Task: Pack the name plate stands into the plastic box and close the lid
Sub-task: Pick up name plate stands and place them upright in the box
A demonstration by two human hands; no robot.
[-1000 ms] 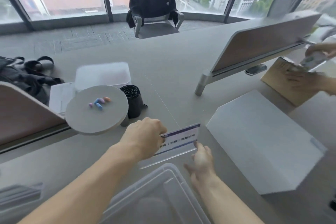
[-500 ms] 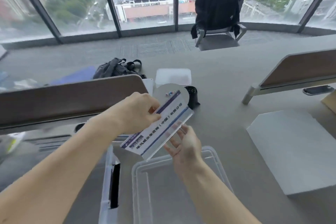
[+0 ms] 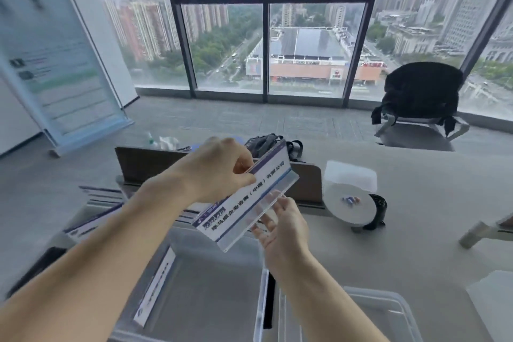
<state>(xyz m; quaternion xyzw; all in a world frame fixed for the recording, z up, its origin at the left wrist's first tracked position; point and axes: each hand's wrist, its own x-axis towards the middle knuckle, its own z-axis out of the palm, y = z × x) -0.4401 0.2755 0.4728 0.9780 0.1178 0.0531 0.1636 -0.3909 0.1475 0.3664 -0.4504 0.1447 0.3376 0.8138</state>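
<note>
A clear acrylic name plate stand (image 3: 244, 200) with a white and purple printed card is held tilted in the air above the clear plastic box (image 3: 258, 280). My left hand (image 3: 219, 172) grips its upper left edge. My right hand (image 3: 280, 225) supports its lower right edge from beneath, fingers spread against the acrylic. Another name plate stand (image 3: 155, 286) leans against the box's left inner wall. More stands (image 3: 94, 219) lie to the left of the box. The clear lid (image 3: 383, 314) lies to the right of the box.
A brown desk divider (image 3: 144, 164) stands behind the box. A round white disc with small coloured pieces (image 3: 349, 203), a black roll (image 3: 379, 208) and a white container (image 3: 349, 172) sit at the right. A black backpack (image 3: 266, 144) and a chair (image 3: 422, 94) are behind.
The view swung left and up. Both hands carried the name plate stand leftward from the lid to above the box, which now shows another stand inside.
</note>
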